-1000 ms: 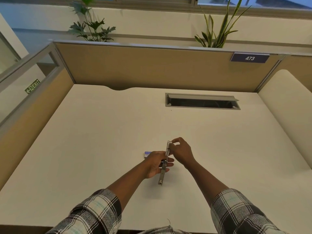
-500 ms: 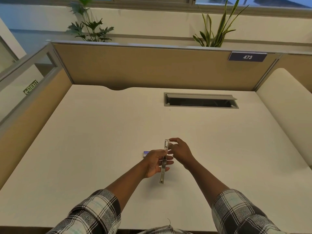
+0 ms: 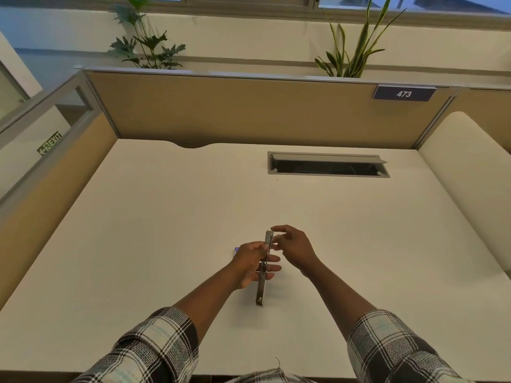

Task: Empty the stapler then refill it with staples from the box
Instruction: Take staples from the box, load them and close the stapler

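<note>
We see a pale cream surface [image 3: 154, 230] spreading wide on every side of the fingers. Well beyond the fingers, toward the far edge, a grey-framed cable slot [image 3: 328, 164] sits with its flap raised and a dark opening beneath. Past it stands a tan partition [image 3: 249, 111], and up to the right of the fingers a dark plate marked 473 [image 3: 403, 93] hangs on its top rail. Behind the partition we see two plants: a broad-leafed plant [image 3: 143, 48] far left of the fingers and a sword-leafed plant [image 3: 356, 48] far right. A green exit sign [image 3: 49, 142] shows through the glass panel [image 3: 41, 117] far to the left.
</note>
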Available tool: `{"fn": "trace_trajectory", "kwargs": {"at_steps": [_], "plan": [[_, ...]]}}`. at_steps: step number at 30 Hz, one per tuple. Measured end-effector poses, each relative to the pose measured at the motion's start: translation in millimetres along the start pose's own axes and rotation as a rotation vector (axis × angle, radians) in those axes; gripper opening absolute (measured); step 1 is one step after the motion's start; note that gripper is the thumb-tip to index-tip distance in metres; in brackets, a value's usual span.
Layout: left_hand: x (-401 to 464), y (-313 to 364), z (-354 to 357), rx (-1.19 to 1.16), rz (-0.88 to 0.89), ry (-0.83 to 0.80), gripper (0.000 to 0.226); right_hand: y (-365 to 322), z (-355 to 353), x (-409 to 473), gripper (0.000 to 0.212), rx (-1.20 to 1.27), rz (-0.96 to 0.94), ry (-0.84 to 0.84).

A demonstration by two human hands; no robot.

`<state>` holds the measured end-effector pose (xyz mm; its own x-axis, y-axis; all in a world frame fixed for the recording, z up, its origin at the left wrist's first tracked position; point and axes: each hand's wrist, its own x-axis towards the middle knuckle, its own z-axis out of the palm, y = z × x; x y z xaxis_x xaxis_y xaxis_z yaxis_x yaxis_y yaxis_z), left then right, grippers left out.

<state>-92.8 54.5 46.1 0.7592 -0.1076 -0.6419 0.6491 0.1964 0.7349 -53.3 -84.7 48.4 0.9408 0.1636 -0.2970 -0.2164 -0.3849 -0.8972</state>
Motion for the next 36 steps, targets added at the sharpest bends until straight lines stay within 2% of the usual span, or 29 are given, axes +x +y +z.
{"fn": "trace_trajectory", "kwargs": {"at_steps": [3, 8, 13, 19, 24, 28, 30, 33, 36], "plan": [[1.3, -0.2, -1.9, -0.052, -0.008, -0.02, 0.023, 5.1, -1.1, 0.8, 0.05, -0.041, -0.021, -0.038], [6.1, 3.7, -6.2, -0.159, -0.011, 0.014, 0.03, 14.1, -7.4, -4.3, 0.082, -0.109, -0.093, -0.193], [10.1, 6.4, -6.3, -0.262, -0.026, 0.084, 0.028, 19.6, -11.8, -6.4, 0.097, -0.164, -0.134, -0.359], [9.4, 3.2, -3.1, -0.309, -0.035, 0.035, 0.029, 25.3, -12.1, -3.1, 0.079, 0.002, -0.108, -0.286], [5.3, -0.4, 2.4, -0.32, -0.033, -0.046, 0.025, 22.1, -16.0, -3.1, 0.043, 0.026, -0.108, -0.167], [4.8, -3.6, 8.5, -0.27, -0.027, 0.004, 0.02, 17.5, -16.1, -4.3, 0.027, 0.062, -0.065, -0.114], [6.3, -5.8, 8.6, -0.25, -0.018, 0.049, 0.016, 14.8, -14.4, -4.4, 0.022, 0.008, -0.064, -0.07], [9.0, -9.8, 6.3, -0.184, 0.022, 0.103, 0.017, 12.3, -10.4, -3.1, 0.011, -0.214, -0.114, 0.004], [11.4, -10.8, 4.9, -0.057, 0.095, 0.161, 0.02, 7.8, -3.5, -5.5, 0.008, -0.391, -0.16, -0.021]]}}
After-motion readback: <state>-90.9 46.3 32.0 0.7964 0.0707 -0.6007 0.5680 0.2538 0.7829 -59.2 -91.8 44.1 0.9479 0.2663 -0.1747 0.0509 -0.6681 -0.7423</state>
